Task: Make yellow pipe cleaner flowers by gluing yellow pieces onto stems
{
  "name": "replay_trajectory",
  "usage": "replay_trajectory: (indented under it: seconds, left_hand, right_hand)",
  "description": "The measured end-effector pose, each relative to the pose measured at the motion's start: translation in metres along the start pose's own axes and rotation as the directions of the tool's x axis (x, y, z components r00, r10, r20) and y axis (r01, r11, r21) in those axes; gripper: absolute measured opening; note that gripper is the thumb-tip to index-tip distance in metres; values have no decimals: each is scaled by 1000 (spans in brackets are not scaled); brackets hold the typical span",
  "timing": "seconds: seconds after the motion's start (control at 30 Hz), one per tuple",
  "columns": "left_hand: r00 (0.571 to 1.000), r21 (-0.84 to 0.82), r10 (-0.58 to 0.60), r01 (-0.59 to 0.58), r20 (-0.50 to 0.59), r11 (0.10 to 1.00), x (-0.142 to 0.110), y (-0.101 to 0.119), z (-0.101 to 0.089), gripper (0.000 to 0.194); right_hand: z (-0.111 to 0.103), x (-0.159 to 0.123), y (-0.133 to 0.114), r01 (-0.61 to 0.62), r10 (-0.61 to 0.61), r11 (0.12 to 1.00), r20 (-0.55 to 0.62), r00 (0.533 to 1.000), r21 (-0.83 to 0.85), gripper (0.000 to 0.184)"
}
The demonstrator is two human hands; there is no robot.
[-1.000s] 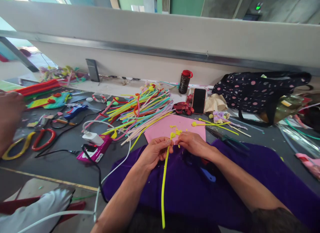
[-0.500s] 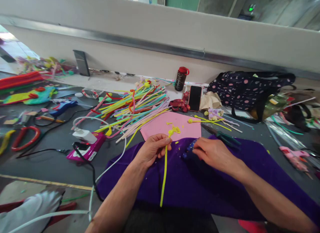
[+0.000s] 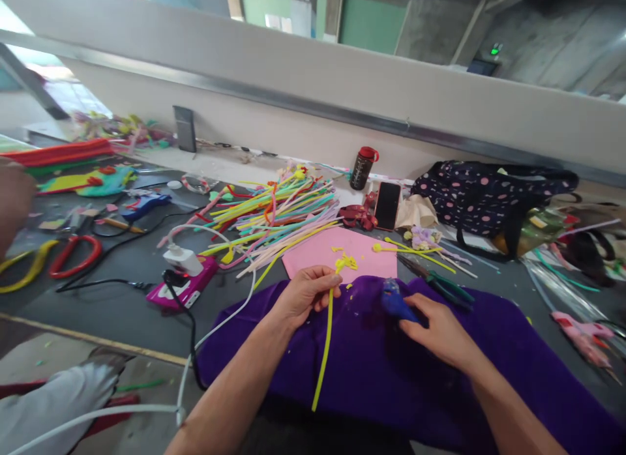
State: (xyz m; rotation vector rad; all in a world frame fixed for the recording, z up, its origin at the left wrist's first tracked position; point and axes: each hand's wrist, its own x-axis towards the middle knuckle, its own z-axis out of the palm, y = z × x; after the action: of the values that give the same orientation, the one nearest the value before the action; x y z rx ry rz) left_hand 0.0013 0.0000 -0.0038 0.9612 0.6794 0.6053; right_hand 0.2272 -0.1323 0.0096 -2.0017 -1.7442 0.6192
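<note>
My left hand (image 3: 313, 291) pinches a yellow pipe cleaner (image 3: 324, 351) near its upper end, and the long stem hangs down over a dark purple cloth (image 3: 362, 377). At the top of the stem is a small yellow tuft, close to loose yellow scraps (image 3: 348, 262) on a pink sheet (image 3: 313, 253). My right hand (image 3: 433, 324) has its fingers around a blue hand tool (image 3: 398, 305) with a pale speckled tip. That tool is just above the cloth; its exact kind is hard to make out, and my fingers hide part of it.
A pile of coloured pipe cleaners (image 3: 278, 207) lies beyond my left hand. Pliers (image 3: 447, 289) rest by the right hand. A magenta power box (image 3: 183, 285) with cables stands at left. Behind are a phone (image 3: 388, 206), a bottle (image 3: 363, 168) and a bag (image 3: 489, 201). Another person's hand (image 3: 17, 201) shows at far left.
My right hand has moved from beside the yellow tuft, right and toward me, and now grips the blue tool. The left hand keeps holding the yellow pipe cleaner. The camera view has shifted.
</note>
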Motion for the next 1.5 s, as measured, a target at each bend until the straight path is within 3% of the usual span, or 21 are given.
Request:
replay_trajectory:
  seconds: [0.07, 0.17, 0.23, 0.33, 0.43, 0.53, 0.87, 1.13, 1.5]
  left_hand:
    - [1000, -16, 12, -12, -9, 1000, -1, 0, 0, 21]
    - [999, -25, 26, -27, -22, 999, -3, -1, 1, 21]
    - [999, -24, 20, -20, -29, 999, -3, -1, 2, 22]
    - [999, -30, 11, -12, -48, 999, -3, -1, 2, 22]
    - [998, -35, 14, -16, -58, 999, -3, -1, 1, 21]
    - [997, -16, 26, -27, -67, 1000, -3, -1, 1, 20]
    - [993, 49, 66, -62, -93, 997, -3, -2, 5, 21]
    - [994, 83, 69, -62, -85, 995, -2, -2, 5, 21]
    - [993, 87, 69, -60, -98, 994, -2, -1, 7, 17]
  right_hand:
    - [-8, -3, 6, -9, 13, 943, -8, 1000, 332, 24]
    - [-9, -5, 7, 47, -5, 687, -61, 998, 726, 33]
    - [-4, -4, 1, 89, -51, 542, -73, 996, 835, 36]
    - [7, 0, -14, 132, -111, 466, -90, 990, 875, 37]
    - [18, 1, -28, 213, -191, 500, -133, 973, 839, 35]
    - [26, -2, -37, 245, -268, 570, -104, 958, 784, 34]
    - [34, -9, -31, 248, -255, 716, -86, 963, 653, 34]
    - [35, -12, -29, 197, -215, 760, -47, 975, 620, 36]
    - [35, -11, -29, 219, -239, 789, -42, 970, 575, 31]
